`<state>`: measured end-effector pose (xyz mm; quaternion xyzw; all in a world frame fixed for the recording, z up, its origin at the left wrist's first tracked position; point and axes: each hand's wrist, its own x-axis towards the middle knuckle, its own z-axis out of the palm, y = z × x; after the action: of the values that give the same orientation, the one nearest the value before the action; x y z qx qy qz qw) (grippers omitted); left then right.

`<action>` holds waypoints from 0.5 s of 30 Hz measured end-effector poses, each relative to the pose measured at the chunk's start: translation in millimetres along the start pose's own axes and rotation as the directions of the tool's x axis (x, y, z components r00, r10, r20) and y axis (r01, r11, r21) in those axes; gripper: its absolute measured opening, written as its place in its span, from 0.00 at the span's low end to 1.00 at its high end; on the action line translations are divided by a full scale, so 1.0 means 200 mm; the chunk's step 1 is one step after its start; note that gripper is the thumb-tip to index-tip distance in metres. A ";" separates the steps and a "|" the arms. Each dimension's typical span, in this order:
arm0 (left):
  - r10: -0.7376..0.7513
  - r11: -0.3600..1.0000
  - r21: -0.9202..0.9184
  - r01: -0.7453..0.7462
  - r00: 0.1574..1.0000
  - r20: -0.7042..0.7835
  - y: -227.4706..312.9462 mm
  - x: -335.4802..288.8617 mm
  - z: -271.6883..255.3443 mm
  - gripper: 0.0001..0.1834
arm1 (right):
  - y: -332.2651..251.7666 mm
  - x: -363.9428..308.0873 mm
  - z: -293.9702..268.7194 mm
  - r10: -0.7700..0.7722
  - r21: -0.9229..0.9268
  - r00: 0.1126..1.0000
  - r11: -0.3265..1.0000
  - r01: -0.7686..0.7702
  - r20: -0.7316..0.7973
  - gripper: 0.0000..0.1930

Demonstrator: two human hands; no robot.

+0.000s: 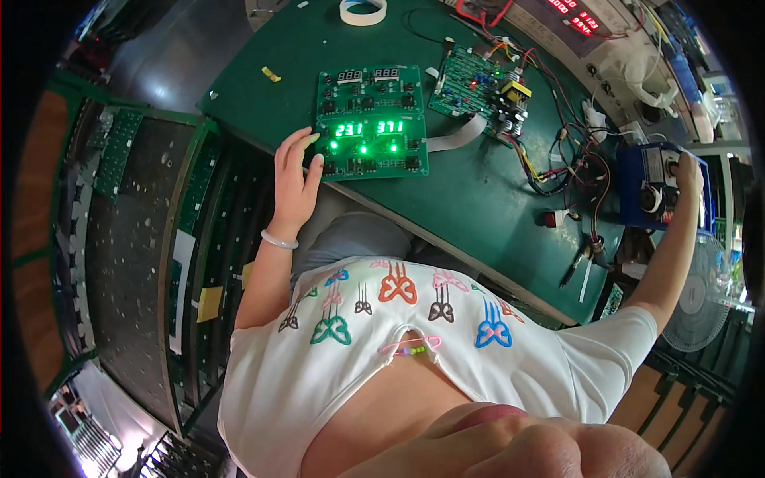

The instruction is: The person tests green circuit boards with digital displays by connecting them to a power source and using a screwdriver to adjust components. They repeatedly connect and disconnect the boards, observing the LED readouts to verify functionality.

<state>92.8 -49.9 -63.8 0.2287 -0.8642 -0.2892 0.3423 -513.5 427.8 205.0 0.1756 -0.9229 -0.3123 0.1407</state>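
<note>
My left hand (296, 182) is at the left edge of a lit green display board (370, 165). Its fingers are stretched and its thumb stands apart, the tips at or just beside the board's edge. Green digits and several green lights glow on this board. Directly behind it lies a similar unlit display board (368, 94). A grey ribbon cable (458, 137) links the lit board to a green circuit board (466, 84) with a yellow transformer. Far to the right, my right hand (690, 177) reaches to a blue bin (632, 187) holding a device with dark round parts. Its fingers look curled and are partly hidden.
Tangled wires (570, 163) run across the right of the green table. A red switch (553, 217) and a pen (570, 271) lie near them. A tape roll (362, 11) and a bench instrument with red digits (586, 25) stand at the back. Board racks (135, 263) flank the left.
</note>
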 end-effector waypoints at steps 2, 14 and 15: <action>-0.004 1.000 -0.027 0.004 1.000 0.002 -0.01 0.01 0.02 0.18 | 0.17 0.08 0.09 -0.155 0.004 0.988 0.988 0.154 0.014 0.17; -0.021 0.999 -0.040 0.022 1.000 0.009 0.00 0.01 0.01 0.17 | 0.04 -0.05 0.02 -0.379 -0.006 0.915 0.924 0.382 -0.136 0.07; 0.001 1.000 -0.026 0.000 1.000 0.002 -0.01 0.01 0.01 0.17 | -0.01 -0.08 -0.02 -0.360 0.011 0.924 0.931 0.364 -0.127 0.07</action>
<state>89.6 -52.3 -65.9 0.2237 -0.8609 -0.3005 0.3442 -496.7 431.8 205.0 0.3642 -0.8695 -0.3056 0.1338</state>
